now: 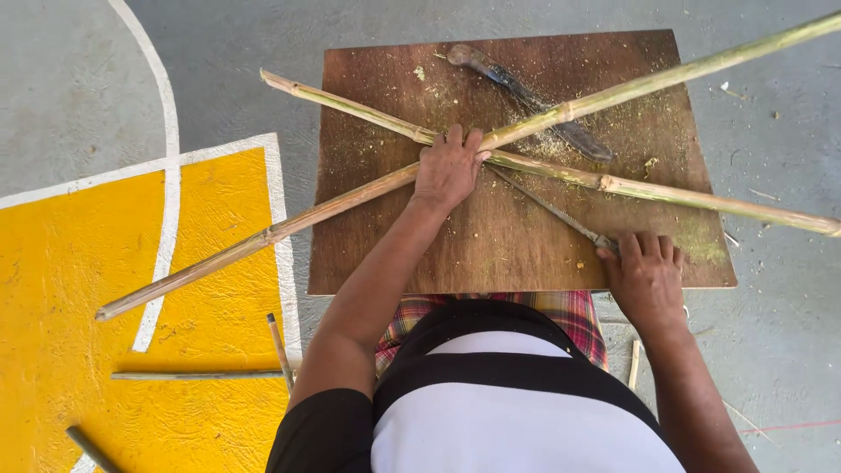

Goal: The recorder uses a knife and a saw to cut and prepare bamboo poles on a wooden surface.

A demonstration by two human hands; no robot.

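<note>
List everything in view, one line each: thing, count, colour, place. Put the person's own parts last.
Bamboo poles: two, yellow-green, crossed over the board, ends sticking out past it.
Wooden board: one, dark brown, on the floor in front of the person, dusted with shavings.
Saw: one, thin grey blade, lying on the board under the poles.
Big knife: one, dark, at the board's far side, partly under a pole.
Short sticks: several, pale, on the yellow paint and near the right arm.
Floor: grey concrete, with yellow and white paint at the left.
Left hand: pressing down where the poles cross.
Right hand: on the saw's handle end.
</note>
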